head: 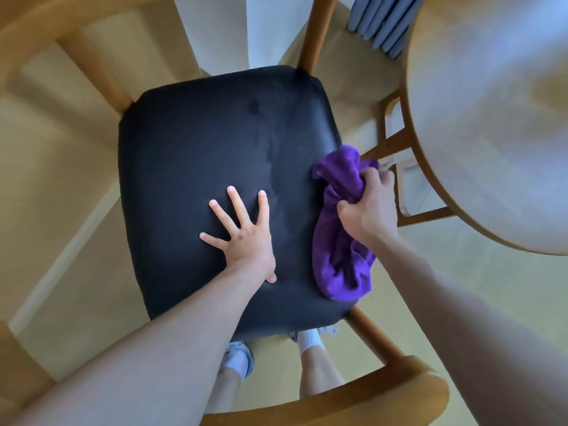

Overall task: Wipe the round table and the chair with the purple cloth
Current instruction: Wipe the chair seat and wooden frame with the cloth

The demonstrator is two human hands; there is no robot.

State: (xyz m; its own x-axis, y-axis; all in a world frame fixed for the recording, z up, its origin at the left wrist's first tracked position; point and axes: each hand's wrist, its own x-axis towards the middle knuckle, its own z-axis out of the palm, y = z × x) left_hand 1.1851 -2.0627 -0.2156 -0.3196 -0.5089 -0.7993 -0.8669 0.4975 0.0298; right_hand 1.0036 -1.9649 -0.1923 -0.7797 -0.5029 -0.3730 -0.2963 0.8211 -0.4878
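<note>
I look straight down on a wooden chair with a black padded seat (196, 142). My left hand (242, 232) lies flat on the seat near its front, fingers spread and straight. My right hand (368, 207) grips a bunched purple cloth (341, 259) at the seat's right edge; the cloth hangs over that edge, with one end sticking up past my fingers. The round table (491, 118), pale-topped with a wooden rim, fills the right side of the view, close beside the chair.
Curved wooden armrests run at top left (61, 13) and bottom right (368, 398). Table legs and crossbars (396, 142) stand just right of the seat. My feet in white socks (310, 339) show below the front edge. Grey-blue slats (384, 23) lean at the top.
</note>
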